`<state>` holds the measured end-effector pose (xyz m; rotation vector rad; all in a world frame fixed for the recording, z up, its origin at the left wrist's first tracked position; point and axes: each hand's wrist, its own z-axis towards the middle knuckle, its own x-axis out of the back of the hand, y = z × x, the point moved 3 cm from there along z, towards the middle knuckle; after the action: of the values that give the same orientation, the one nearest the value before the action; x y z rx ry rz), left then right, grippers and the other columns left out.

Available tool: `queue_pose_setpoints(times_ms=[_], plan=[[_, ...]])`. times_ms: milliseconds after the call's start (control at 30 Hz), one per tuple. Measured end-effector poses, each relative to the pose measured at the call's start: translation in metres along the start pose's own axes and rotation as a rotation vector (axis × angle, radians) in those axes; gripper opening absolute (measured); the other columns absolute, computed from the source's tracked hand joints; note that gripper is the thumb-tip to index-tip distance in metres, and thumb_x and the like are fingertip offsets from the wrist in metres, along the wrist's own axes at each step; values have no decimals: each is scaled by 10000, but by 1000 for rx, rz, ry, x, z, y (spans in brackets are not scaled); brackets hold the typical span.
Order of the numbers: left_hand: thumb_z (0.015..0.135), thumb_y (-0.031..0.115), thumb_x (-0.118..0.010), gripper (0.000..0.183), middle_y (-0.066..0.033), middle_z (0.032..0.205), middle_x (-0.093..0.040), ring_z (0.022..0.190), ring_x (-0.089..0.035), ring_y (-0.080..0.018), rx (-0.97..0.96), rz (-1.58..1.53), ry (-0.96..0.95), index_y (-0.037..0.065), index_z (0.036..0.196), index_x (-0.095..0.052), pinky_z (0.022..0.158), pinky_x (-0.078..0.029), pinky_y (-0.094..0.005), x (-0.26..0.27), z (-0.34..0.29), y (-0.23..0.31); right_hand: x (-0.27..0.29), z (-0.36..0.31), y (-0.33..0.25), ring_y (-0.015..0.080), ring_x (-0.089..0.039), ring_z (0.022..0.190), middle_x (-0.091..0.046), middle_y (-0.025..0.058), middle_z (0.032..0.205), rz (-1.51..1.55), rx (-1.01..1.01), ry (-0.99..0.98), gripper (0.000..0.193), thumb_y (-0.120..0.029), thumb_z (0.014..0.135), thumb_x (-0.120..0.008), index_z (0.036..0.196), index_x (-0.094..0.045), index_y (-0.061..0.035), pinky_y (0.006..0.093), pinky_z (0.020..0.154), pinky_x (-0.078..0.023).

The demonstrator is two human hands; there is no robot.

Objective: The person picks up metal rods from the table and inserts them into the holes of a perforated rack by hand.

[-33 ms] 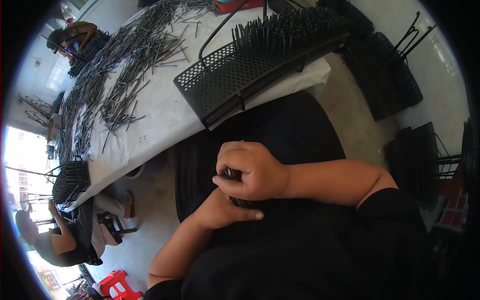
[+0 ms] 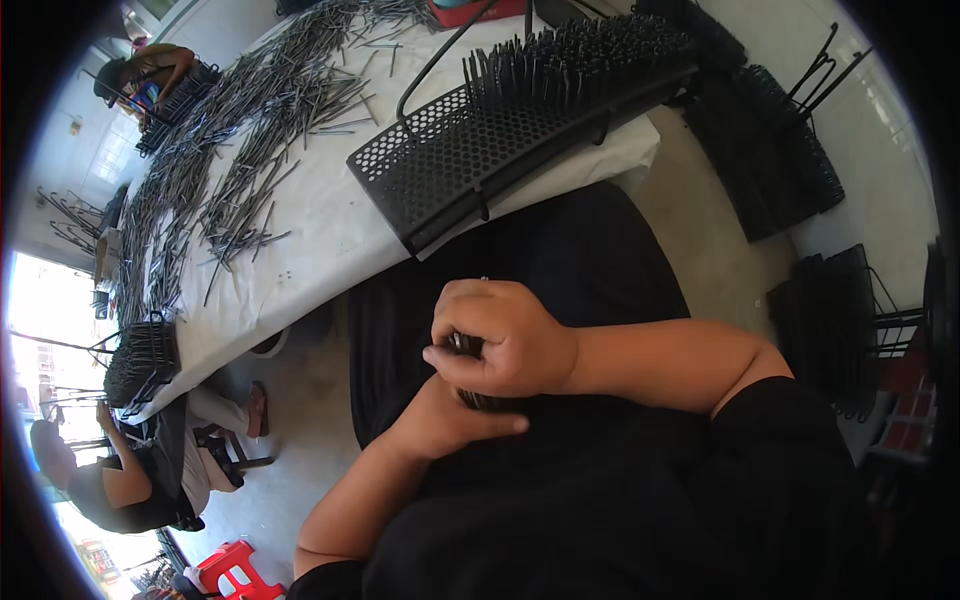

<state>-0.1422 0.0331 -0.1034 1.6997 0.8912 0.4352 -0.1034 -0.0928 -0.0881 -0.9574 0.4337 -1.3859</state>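
Both hands meet over my lap around a small bundle of thin dark metal rods (image 2: 463, 344), whose ends show in the curl of my right fist. My right hand (image 2: 512, 338) is closed on the bundle from above. Beneath it, my left hand (image 2: 440, 422) cups the lower part of the bundle, its thumb stretched to the right; the right hand hides its fingers. Beyond my hands, a black perforated metal basket (image 2: 430, 195) rests on the table edge, its right part packed with upright dark rods (image 2: 580, 65).
Loose metal rods (image 2: 255, 120) lie heaped across the white-covered table (image 2: 320, 220). Black baskets (image 2: 760, 170) stand on the right. One person (image 2: 140, 480) sits at the left, another (image 2: 150, 75) at the far left. A red plastic stool (image 2: 240, 570) is at lower left.
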Motion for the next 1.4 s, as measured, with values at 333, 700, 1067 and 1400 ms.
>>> queue_pose_setpoints(times_ms=[333, 700, 1067, 1400], plan=[[788, 63, -674, 190, -79, 762, -610, 611, -620, -199, -98, -379, 696, 24, 947, -577, 528, -511, -296, 66, 20, 3, 33, 27, 33, 169, -606, 908, -600, 95, 1048, 85, -106, 259, 490, -110, 845, -729, 1259, -475, -43, 292, 768, -499], [878, 208, -576, 274, -251, 993, -678, 955, -664, -411, 427, 1370, 1021, -10, 1043, -550, 804, -532, -494, 258, 86, 26, 39, -13, 91, 162, -641, 857, -544, 150, 1091, 144, -343, 33, 586, 48, 880, -586, 1384, -299, -40, 285, 761, -539], [861, 97, -522, 115, -227, 918, -674, 808, -685, -365, 259, 1567, 1228, 28, 934, -576, 691, -550, -471, 256, 71, 29, 60, -24, 97, 159, -651, 806, -586, 127, 1007, -59, -302, 162, 376, 89, 884, -550, 1239, -461, -2, 269, 709, -549], [958, 25, -516, 105, -138, 912, -655, 823, -667, -228, -164, -430, 246, -32, 1018, -579, 773, -562, -370, 40, 29, 13, 38, 19, 58, 155, -594, 1045, -581, 74, 1140, 822, -442, 94, 324, -6, 915, -603, 1227, -517, -27, 298, 901, -498]])
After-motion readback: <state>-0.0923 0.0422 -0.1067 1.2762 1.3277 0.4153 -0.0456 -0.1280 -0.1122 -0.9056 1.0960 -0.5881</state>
